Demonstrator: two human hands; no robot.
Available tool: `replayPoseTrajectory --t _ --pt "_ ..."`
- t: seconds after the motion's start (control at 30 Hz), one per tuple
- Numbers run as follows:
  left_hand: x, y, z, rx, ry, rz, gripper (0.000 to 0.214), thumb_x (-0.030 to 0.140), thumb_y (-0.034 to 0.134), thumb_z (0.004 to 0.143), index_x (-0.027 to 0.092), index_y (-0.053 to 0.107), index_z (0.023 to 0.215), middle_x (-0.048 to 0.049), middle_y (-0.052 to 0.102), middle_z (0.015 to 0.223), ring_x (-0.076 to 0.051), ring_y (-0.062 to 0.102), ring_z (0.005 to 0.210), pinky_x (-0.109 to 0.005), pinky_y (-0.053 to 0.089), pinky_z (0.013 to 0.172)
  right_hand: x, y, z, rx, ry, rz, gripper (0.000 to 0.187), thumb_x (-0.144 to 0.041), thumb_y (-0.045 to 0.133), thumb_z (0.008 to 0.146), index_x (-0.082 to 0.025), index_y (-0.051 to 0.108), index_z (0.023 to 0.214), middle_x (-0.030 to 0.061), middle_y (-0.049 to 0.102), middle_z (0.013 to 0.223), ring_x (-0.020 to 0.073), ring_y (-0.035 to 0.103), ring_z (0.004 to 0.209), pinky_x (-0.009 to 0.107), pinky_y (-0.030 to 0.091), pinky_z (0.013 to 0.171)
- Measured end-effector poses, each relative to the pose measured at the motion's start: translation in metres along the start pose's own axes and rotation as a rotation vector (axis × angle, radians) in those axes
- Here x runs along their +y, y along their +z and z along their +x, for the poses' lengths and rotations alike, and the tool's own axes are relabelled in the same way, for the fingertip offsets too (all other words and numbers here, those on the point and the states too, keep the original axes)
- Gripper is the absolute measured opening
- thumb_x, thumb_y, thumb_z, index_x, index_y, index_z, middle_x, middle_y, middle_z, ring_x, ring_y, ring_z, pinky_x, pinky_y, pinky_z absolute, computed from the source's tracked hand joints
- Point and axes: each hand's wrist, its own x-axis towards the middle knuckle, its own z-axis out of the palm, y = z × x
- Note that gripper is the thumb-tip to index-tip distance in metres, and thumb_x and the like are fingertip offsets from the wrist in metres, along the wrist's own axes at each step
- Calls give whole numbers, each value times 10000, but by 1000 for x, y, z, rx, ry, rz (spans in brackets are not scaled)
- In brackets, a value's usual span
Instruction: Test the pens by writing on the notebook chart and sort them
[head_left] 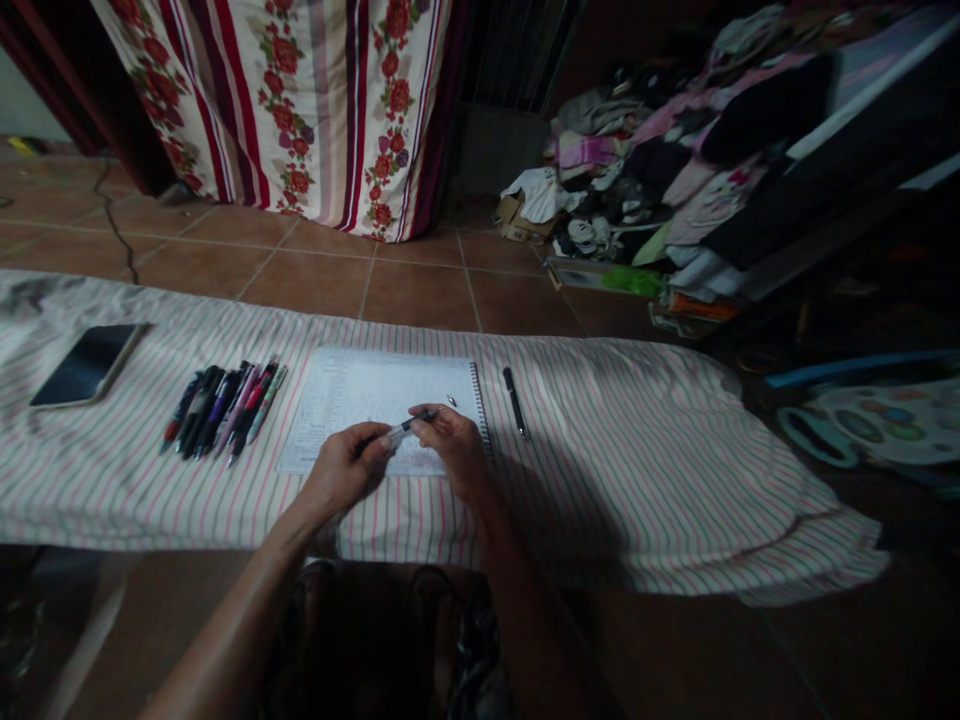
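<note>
Both my hands meet over a spiral notebook that lies open on a striped cloth. My left hand and my right hand are both closed on one pen, which is held level between them just above the page. A small pale piece rests on the page beyond the pen. Left of the notebook is a row of several pens. A single dark pen lies to the right of the notebook's spiral edge.
A dark phone lies on the cloth at far left. Beyond is tiled floor, a flowered curtain, and a heap of clothes at the right. A cable runs across the floor.
</note>
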Motion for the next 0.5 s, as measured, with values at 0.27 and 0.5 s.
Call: replayPoseTrajectory --t 0.27,0.5 --pt "-4 5 0 73 30 -30 337 390 534 761 143 676 941 -60 699 838 -194 623 760 -304 477 709 0 4 -1 109 -37 -175 218 -369 657 630 -172 630 719 -9 622 622 115 538 557 223 398 512" --pt "5 9 -3 138 84 18 304 354 524 763 147 684 918 -42 660 735 -175 589 718 -296 454 683 -5 14 -4 210 -54 -244 251 -426 624 652 -182 564 644 -33 545 527 105 485 482 221 377 462"
